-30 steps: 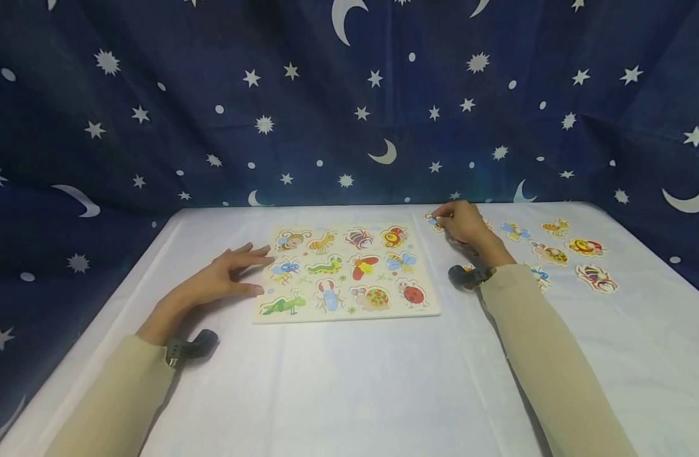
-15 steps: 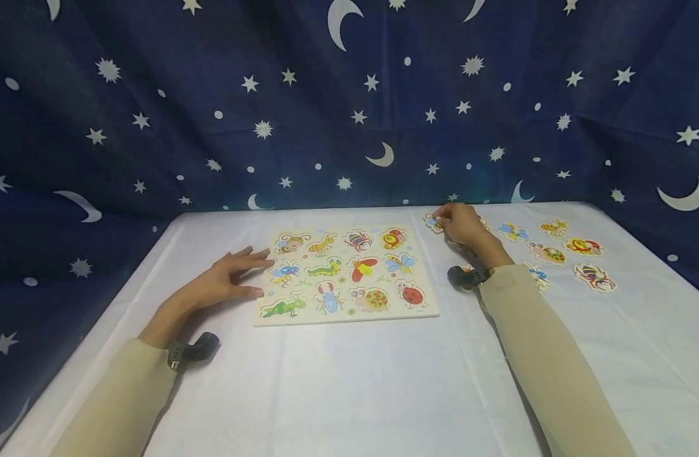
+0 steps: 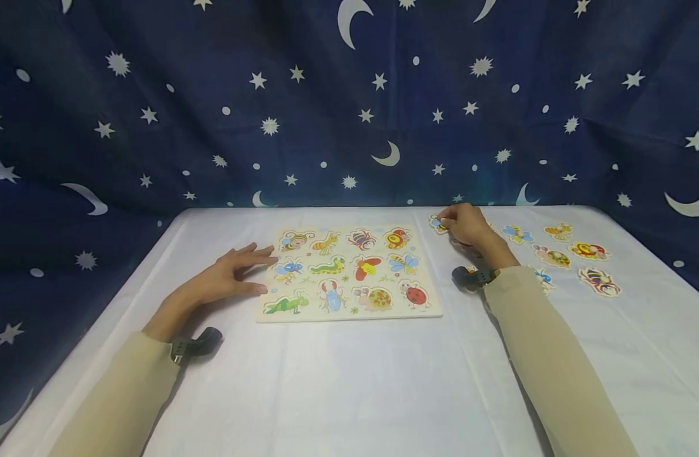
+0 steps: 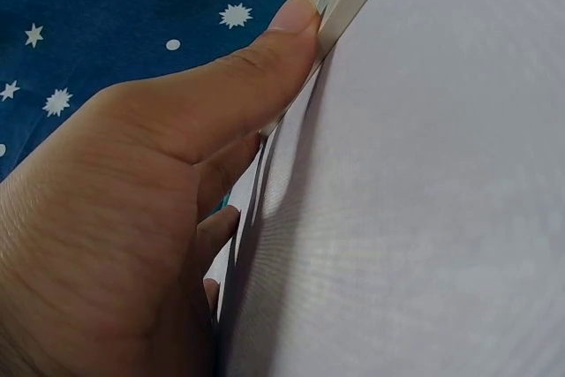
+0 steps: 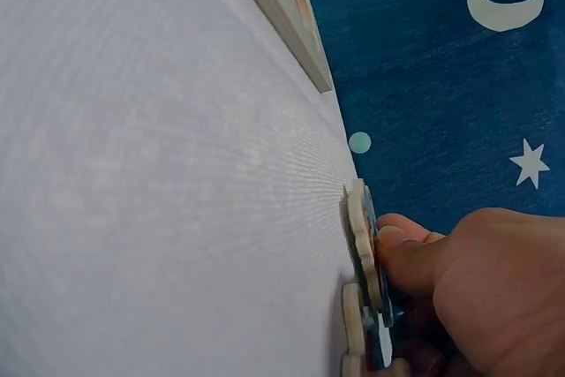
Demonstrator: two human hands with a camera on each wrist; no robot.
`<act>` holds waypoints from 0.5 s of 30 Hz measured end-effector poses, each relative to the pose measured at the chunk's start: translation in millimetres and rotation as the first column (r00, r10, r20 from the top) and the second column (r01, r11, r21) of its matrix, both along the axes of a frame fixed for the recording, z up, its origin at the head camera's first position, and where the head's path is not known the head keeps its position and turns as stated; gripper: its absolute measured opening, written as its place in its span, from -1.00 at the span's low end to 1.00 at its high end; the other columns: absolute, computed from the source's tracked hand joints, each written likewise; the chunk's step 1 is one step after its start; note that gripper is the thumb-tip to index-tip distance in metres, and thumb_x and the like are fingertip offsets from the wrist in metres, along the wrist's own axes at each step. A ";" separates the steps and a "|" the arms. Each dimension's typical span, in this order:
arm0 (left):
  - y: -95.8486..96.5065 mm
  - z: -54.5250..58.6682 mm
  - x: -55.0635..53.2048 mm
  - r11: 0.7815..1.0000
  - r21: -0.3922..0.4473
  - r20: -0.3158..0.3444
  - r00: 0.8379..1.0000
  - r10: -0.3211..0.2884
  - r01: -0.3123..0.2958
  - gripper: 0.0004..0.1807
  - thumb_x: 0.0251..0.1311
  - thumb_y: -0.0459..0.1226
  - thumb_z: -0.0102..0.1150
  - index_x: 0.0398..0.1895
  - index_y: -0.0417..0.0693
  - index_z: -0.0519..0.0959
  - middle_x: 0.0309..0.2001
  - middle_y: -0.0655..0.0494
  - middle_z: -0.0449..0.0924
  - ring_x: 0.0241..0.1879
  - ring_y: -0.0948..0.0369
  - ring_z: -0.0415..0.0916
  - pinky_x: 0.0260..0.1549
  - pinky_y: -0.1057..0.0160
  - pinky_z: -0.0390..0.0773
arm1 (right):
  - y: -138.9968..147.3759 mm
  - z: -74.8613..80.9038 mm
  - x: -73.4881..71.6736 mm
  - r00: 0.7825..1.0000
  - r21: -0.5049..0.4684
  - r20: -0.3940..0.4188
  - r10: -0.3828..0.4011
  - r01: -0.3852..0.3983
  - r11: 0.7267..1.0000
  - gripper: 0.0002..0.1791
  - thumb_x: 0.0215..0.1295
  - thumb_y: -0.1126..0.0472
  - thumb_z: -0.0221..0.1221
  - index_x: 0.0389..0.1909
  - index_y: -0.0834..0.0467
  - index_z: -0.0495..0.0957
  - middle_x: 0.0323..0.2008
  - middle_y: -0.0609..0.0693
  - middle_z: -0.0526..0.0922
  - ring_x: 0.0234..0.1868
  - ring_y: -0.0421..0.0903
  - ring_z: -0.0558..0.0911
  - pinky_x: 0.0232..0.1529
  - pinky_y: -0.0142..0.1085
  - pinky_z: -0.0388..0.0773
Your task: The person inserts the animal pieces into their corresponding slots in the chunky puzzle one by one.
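**Light, stiff and best taken by the edges**

A white cloth point(image 3: 349, 381) covers the table, and the flat puzzle board point(image 3: 349, 317) lies on it, left of the loose insect pieces. The board looks stiff and fairly light; its outer edge is the natural place to steady it. The left hand point(image 3: 229, 274) has its fingers spread along the board's left side, thumb touching the edge. The right hand point(image 3: 468, 227) has curled fingers and appears to pinch the bee piece point(image 3: 437, 223), near the cloth's far edge, beyond the board's right corner. Seen from the right wrist, the piece is thin and wood-like, so it should be light and rigid, hardly fragile, and held most surely by opposite edges, since its flat face may slip.
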State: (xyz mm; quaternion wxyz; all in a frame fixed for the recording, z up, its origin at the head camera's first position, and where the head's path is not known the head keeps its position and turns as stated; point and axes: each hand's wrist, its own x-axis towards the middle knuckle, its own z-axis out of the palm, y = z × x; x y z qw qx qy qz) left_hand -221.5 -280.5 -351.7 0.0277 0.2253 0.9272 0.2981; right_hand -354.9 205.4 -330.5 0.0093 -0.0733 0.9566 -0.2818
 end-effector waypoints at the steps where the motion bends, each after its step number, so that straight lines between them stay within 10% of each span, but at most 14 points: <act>1: 0.1 0.9 -0.5 1.000 0.000 -0.003 1.000 -0.005 0.005 -0.28 -0.01 0.00 0.40 0.28 0.05 0.46 0.41 0.04 0.19 0.45 -0.13 -0.19 0.33 -0.25 -0.32 | 0.5 1.2 0.6 1.000 -0.005 0.001 -0.001 0.001 1.000 -0.71 0.47 0.24 -0.01 0.07 0.26 0.54 0.00 0.26 0.56 -0.40 0.01 0.50 -0.45 -0.17 0.45; 8: -1.2 3.6 -1.4 1.000 -0.007 -0.007 1.000 -0.004 0.004 -0.28 0.00 0.01 0.40 0.28 0.04 0.46 0.42 0.03 0.19 0.45 -0.12 -0.20 0.34 -0.23 -0.33 | -5.1 11.3 4.6 1.000 -0.049 0.005 -0.001 0.001 0.999 -0.70 0.47 0.24 -0.02 0.10 0.23 0.52 -0.07 0.22 0.54 -0.75 -0.12 0.35 -0.75 -0.28 0.33; 15: -0.1 0.7 -0.3 1.000 0.005 0.005 1.000 0.002 -0.002 -0.27 -0.02 0.00 0.41 0.28 0.05 0.46 0.41 0.05 0.19 0.46 -0.11 -0.20 0.34 -0.22 -0.35 | -19.0 21.2 11.6 0.995 -0.022 -0.075 0.061 -0.062 0.998 -0.72 0.45 0.24 0.03 0.03 0.29 0.56 0.00 0.26 0.58 -0.08 0.09 0.50 -0.07 -0.06 0.46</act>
